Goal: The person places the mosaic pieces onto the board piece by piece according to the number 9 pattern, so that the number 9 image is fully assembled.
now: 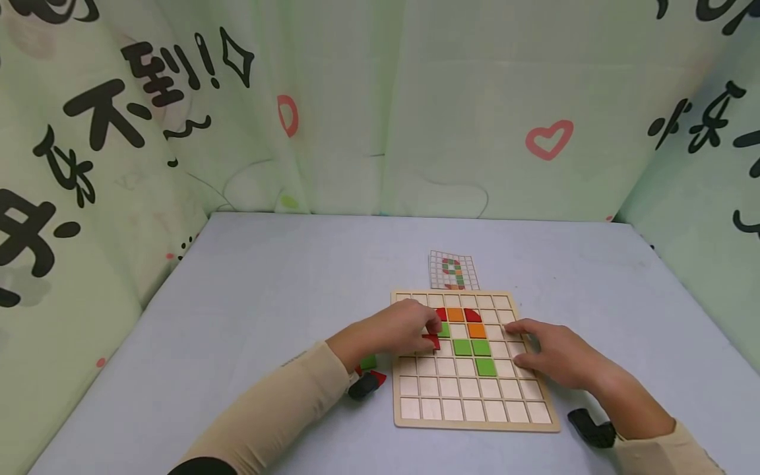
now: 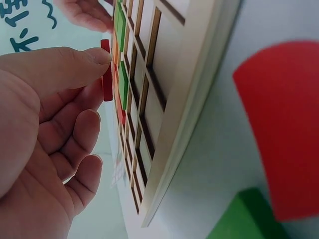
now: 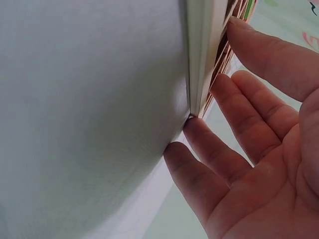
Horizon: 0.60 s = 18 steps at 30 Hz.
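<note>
A wooden grid board (image 1: 475, 425) lies on the table between both hands. My left hand (image 1: 404, 328) pinches a red tile (image 2: 106, 79) between thumb and fingers, just over the board's left side. On the grid sit orange tiles (image 1: 455, 315), green tiles (image 1: 485, 367) and red tiles (image 1: 472, 315) with a curved edge. Part of the pattern is hidden behind the left fingers. My right hand (image 1: 561, 353) rests at the board's right edge, thumb and fingertips touching its frame and grid, fingers loosely extended and holding no tile.
Behind the board lies a pattern card (image 1: 454, 267) with a small coloured grid. Under the left wrist are a loose green piece (image 1: 368, 362) and a loose red piece (image 2: 279, 124). Printed curtains (image 1: 463, 105) enclose the table's back and sides.
</note>
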Motion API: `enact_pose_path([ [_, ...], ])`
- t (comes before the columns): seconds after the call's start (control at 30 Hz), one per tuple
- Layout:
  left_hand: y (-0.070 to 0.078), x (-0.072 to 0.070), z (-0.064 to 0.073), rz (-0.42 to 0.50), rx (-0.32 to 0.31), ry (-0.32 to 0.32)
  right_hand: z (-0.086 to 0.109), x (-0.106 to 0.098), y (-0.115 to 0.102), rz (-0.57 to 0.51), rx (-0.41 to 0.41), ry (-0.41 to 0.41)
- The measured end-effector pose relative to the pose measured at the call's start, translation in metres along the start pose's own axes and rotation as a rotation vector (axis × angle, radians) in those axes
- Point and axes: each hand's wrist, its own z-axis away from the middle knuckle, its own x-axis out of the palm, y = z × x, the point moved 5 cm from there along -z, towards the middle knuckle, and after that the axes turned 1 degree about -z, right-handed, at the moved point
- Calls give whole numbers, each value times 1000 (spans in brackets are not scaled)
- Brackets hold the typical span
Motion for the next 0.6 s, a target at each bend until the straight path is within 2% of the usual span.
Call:
enact_pose_path([
  [0.23,7,3,-2,-33,30,7,1,-1,-1,-8,-8,1],
  [0.6,14,7,-5,-109,29,4,1,0,-1,-1,-20,8],
])
